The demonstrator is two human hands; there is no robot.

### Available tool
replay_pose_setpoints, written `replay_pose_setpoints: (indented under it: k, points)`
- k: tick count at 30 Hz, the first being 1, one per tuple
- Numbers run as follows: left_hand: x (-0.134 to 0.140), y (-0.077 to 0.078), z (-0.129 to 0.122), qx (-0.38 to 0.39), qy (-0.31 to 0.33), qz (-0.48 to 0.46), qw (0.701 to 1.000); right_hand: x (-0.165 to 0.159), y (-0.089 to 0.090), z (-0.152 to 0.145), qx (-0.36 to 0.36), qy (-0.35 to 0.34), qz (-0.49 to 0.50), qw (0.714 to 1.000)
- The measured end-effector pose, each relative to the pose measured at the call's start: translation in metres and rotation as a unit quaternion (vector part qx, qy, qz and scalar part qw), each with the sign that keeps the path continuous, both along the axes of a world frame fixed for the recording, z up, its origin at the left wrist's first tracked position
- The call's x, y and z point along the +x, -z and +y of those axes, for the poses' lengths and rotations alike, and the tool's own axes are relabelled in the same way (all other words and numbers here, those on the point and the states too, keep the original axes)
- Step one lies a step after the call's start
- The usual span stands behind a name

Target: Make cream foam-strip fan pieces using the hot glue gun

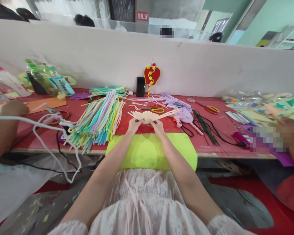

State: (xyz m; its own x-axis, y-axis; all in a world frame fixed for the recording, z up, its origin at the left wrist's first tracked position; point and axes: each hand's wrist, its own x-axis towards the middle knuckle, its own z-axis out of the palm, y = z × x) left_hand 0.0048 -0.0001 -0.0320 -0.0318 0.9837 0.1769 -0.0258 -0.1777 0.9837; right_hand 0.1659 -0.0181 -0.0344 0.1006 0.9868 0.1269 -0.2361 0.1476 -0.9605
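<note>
A fanned bunch of cream pipe cleaners [147,115] is spread out over the red tabletop, straight in front of me. My left hand [134,125] pinches its left part near the lower edge, and my right hand [157,126] grips the right part. Some longer stems stick out to the right past my right hand. Below my wrists a yellow-green sheet [149,151] hangs over the table's front edge. Just behind the bunch lie yellow-handled scissors [157,109]. To the left rests a big pile of pastel pipe cleaners [95,120].
A red and yellow fuzzy ornament [152,74] stands beside a black phone [140,86] against the white partition [112,55]. A lilac glue gun [185,117] and black cable lie right. A white cable [75,160] loops at left. Co-workers' arms [5,130] show at both sides.
</note>
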Motion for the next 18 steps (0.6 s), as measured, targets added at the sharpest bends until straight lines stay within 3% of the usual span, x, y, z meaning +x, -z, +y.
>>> replay_pose_setpoints:
  k: [7,18]
  points:
    - [0.0005,-0.0014,-0.0026,0.009,0.078,0.04,0.996,0.0011,-0.001,0.0045,-0.02,0.004,0.095,0.995]
    - [0.0007,-0.0002,-0.0025,-0.034,0.132,0.021,0.99,0.0015,-0.0045,0.0017,-0.022,-0.001,0.096,0.995]
